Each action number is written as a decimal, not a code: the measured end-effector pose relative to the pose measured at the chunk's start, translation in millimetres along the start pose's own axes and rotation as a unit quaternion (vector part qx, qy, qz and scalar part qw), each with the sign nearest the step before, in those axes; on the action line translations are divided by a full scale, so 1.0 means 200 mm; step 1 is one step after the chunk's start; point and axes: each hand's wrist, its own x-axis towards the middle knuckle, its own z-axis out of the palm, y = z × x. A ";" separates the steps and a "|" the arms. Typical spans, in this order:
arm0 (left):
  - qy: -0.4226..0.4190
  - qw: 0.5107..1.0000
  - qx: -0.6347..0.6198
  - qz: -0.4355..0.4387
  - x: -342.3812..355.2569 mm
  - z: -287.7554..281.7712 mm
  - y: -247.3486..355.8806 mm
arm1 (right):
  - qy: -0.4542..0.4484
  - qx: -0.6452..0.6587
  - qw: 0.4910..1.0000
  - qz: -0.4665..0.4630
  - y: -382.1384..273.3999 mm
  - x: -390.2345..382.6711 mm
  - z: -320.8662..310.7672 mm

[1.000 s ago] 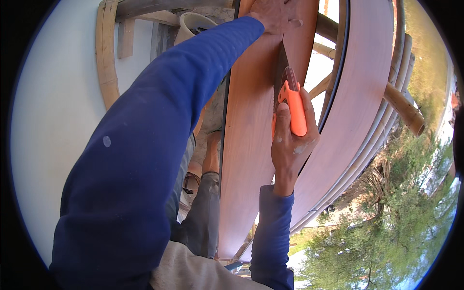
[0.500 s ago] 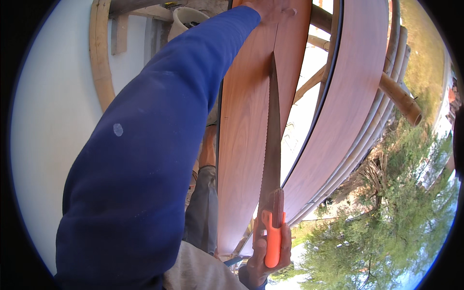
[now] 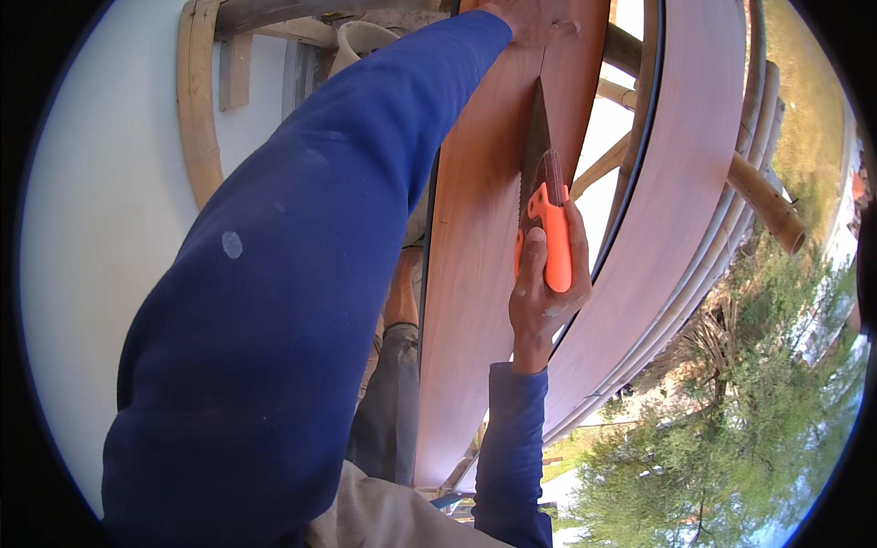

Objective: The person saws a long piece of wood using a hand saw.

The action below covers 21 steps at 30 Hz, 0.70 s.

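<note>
Foliage (image 3: 694, 447) is seen at four o'clock; wood-grain plank (image 3: 475, 210) seems part-sawn, unfinished toward twelve; handsaw (image 3: 552, 219) gripped by right hand (image 3: 545, 306), left hand (image 3: 539, 20) unclear.

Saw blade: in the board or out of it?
In: the blade disappears into the brown board where a thin line begins; how deep, cannot tell.

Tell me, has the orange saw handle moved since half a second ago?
Yes. The handle moved forward along the brown board, toward the left hand.
</note>
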 end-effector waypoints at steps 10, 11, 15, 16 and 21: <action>0.036 0.999 -0.016 0.000 -0.11 0.01 0.10 | -0.075 0.025 0.991 0.110 -0.29 0.27 -0.06; 0.035 0.999 -0.024 0.006 -0.10 0.02 0.08 | -0.071 0.025 0.990 0.123 -0.36 0.20 -0.09; 0.013 0.999 -0.029 0.006 -0.09 0.02 0.08 | -0.016 0.004 0.982 0.187 -0.60 -0.32 -0.43; 0.003 1.000 -0.017 -0.002 -0.09 0.00 0.08 | -0.013 -0.043 0.984 0.173 -0.65 -0.44 -0.53; -0.010 0.999 -0.046 0.000 -0.07 -0.01 0.09 | -0.021 -0.115 0.982 0.150 -0.73 -0.58 -0.63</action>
